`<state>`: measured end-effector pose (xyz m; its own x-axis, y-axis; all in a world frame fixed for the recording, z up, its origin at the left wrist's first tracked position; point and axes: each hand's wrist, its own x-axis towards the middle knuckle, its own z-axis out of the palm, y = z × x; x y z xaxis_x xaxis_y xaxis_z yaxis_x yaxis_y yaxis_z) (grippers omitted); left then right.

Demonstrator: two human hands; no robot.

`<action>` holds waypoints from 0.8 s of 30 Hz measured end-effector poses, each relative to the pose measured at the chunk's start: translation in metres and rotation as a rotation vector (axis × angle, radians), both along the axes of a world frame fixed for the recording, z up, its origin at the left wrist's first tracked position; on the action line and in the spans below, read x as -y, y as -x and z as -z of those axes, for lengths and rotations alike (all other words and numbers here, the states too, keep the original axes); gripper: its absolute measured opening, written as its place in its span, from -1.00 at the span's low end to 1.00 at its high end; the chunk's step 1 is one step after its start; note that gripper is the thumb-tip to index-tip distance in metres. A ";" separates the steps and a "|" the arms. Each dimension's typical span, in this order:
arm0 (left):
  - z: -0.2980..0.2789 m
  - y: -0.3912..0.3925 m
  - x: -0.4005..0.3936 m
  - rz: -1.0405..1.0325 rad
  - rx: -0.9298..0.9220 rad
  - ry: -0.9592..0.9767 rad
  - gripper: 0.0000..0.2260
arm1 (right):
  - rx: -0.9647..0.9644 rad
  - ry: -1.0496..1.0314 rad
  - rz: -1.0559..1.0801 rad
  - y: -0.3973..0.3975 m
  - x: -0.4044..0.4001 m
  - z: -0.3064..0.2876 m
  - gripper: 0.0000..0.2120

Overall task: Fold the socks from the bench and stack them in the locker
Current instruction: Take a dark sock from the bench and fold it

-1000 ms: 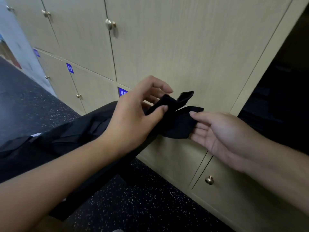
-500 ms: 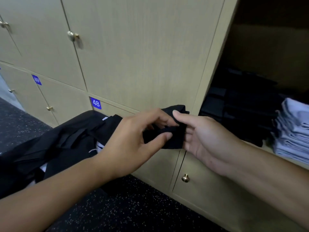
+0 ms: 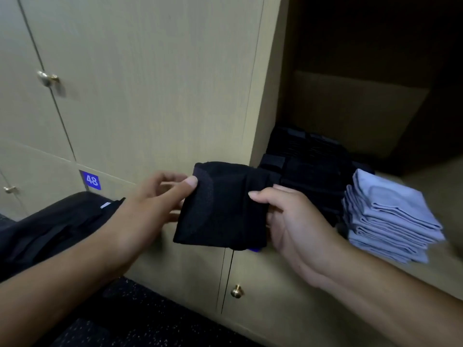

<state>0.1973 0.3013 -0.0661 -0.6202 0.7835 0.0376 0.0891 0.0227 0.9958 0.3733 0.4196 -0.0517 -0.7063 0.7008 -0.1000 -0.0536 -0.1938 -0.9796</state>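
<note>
Hanging in the air between two hands is a black folded cloth sock [image 3: 220, 209], a flat square with its longer side going up and down. The left hand [image 3: 147, 214] pinches its left top corner with thumb and fingers. The right hand [image 3: 295, 221] grips its right edge. Just behind it is the open wooden locker [image 3: 426, 186], holding a black sock pile [image 3: 310, 169] beside a pale blue folded pile [image 3: 390, 216]. A blue label [image 3: 91, 180] reads "48".

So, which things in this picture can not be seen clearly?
- Black stack in the locker, head view: too dark to count.
- Left hand fingers: blurred.
- Blue label under the black sock: covered by it.
- Right hand fingers: behind the sock.
</note>
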 end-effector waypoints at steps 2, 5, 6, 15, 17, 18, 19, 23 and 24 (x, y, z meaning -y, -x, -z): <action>-0.001 -0.002 -0.004 0.103 0.177 0.001 -0.60 | 0.040 -0.028 -0.003 -0.003 -0.004 0.000 -0.78; -0.004 -0.004 -0.009 0.171 0.232 0.008 -0.67 | 0.075 -0.039 -0.016 -0.007 -0.006 -0.001 -0.80; -0.004 -0.005 -0.012 0.184 0.231 0.004 -0.70 | 0.073 -0.042 -0.029 -0.007 -0.007 -0.001 -0.78; -0.023 -0.024 -0.035 0.148 -0.148 -0.128 -0.89 | 0.179 -0.468 -0.017 -0.023 -0.031 -0.028 -0.85; -0.027 -0.032 -0.041 0.156 -0.180 -0.144 -0.91 | 0.229 -0.517 -0.086 -0.026 -0.036 -0.033 -0.88; -0.029 -0.037 -0.044 0.167 -0.184 -0.153 -0.91 | 0.251 -0.551 -0.109 -0.028 -0.039 -0.035 -0.88; -0.029 -0.041 -0.048 0.181 -0.178 -0.163 -0.92 | 0.266 -0.591 -0.111 -0.030 -0.040 -0.036 -0.88; -0.032 -0.052 -0.061 0.220 -0.099 -0.194 -0.89 | 0.208 -0.569 0.040 -0.037 -0.049 -0.042 -0.85; -0.032 -0.054 -0.065 0.225 -0.079 -0.194 -0.88 | 0.173 -0.520 0.085 -0.038 -0.052 -0.044 -0.85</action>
<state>0.2511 0.3664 -0.0339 -0.4211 0.8744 0.2411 0.1480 -0.1960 0.9694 0.4116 0.4721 -0.0077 -0.6488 0.7428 0.1654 0.1220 0.3161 -0.9408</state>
